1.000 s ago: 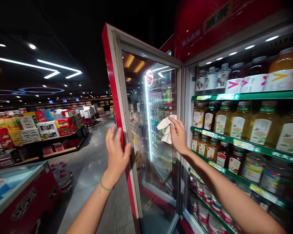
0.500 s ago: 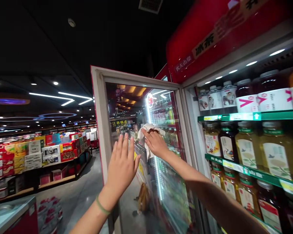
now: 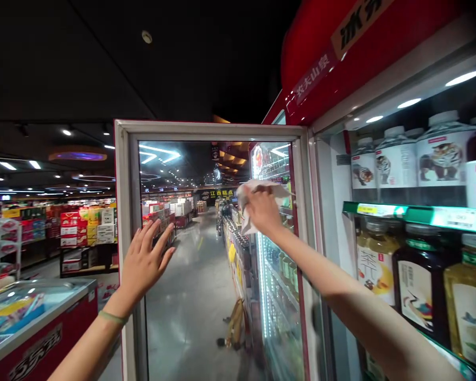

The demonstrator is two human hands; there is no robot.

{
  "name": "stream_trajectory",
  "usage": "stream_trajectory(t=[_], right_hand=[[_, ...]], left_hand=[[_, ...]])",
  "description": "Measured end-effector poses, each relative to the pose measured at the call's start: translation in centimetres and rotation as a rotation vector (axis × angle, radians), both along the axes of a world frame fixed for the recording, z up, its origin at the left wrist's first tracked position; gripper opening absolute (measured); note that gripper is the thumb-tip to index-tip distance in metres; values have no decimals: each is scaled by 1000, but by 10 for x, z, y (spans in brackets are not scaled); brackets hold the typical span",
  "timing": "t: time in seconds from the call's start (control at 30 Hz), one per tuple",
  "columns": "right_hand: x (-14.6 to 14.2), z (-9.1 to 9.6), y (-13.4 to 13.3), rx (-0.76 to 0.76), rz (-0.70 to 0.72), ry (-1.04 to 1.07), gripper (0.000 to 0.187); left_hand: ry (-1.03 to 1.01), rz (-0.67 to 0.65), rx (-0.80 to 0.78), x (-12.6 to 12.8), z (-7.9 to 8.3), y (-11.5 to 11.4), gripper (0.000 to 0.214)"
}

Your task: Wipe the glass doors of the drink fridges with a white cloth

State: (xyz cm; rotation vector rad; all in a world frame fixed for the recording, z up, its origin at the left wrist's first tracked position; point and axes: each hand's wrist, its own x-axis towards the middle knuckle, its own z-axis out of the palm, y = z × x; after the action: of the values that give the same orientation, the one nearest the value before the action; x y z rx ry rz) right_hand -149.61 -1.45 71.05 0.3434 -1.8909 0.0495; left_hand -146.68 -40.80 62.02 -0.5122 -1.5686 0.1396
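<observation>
A drinks fridge door [image 3: 127,137] with a pale frame and a glass pane [image 3: 190,286] stands swung out in front of me. My right hand [image 3: 263,208] presses a white cloth [image 3: 250,225] against the upper right part of the glass, its fingers over the cloth. Near the door's left edge, my left hand [image 3: 145,259] has its fingers spread, overlapping the frame and glass. Nothing is held in it, and a thin green band circles that wrist. Whether its palm touches the door is hidden.
On the right, fridge shelves [image 3: 440,217] hold several bottles, among them a tiger-label bottle [image 3: 442,151] and a dark bottle [image 3: 422,288]. A red chest freezer [image 3: 59,338] stands at lower left. Stacked boxes [image 3: 88,225] are behind it.
My view has shifted so the door now faces me more squarely. My left hand has moved left to the frame. The cloth under my right hand has shifted on the glass.
</observation>
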Motion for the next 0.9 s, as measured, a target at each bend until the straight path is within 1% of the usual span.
stream_trajectory(t=[0.03,0.07,0.1,0.13,0.2,0.23,0.27,0.33,0.37,0.4,0.43,0.5,0.53,0.57,0.63,0.67,0.7,0.8,0.83,0.87,0.9], right_hand=[[0,3,0,123,48,-50,56],[-1,8,2,187,78,-84,56],[-2,16,7,172,83,-84,56],[-3,26,13,85,60,-44,57],[-5,47,26,-159,-32,97,60],[-6,56,31,-227,-70,158,61],[-7,63,34,-230,-91,194,61],[-8,74,38,-101,-81,174,59],[-7,79,40,-42,-67,142,58],[-6,84,42,-29,-64,122,58],[-5,88,43,-67,-77,120,59],[-3,96,46,-201,-132,139,62],[-2,100,46,-227,-152,149,64],[-2,102,46,-198,-151,150,64],[-2,106,43,-70,-102,130,59],[-4,107,40,-40,-79,129,57],[-5,107,36,-62,-77,142,56],[-12,104,19,-300,-189,190,57],[-14,102,13,-323,-219,201,58],[-16,102,8,-290,-222,206,57],[-17,101,5,-214,-196,203,55]], left_hand=[[-3,-4,14,-4,1,4,76],[-5,-6,34,-8,2,10,75],[-12,-1,62,-10,5,19,75],[-24,8,95,-12,9,31,74],[-76,46,169,-13,22,58,72],[-99,57,195,-13,30,72,70],[-116,56,214,-13,38,86,68],[-107,35,278,-13,54,106,68],[-98,20,301,-14,60,112,69],[-85,4,314,-15,65,116,69],[-70,-10,319,-16,67,119,69],[-32,-31,319,-20,69,120,69],[-14,-39,318,-22,68,119,69],[3,-46,319,-24,67,119,69],[20,-55,326,-29,65,117,69],[18,-58,323,-31,64,117,69],[11,-59,319,-33,64,116,68],[-7,-50,310,-38,65,114,67],[-5,-45,310,-39,65,113,67],[0,-42,312,-41,64,112,68],[5,-39,316,-42,64,111,68]])
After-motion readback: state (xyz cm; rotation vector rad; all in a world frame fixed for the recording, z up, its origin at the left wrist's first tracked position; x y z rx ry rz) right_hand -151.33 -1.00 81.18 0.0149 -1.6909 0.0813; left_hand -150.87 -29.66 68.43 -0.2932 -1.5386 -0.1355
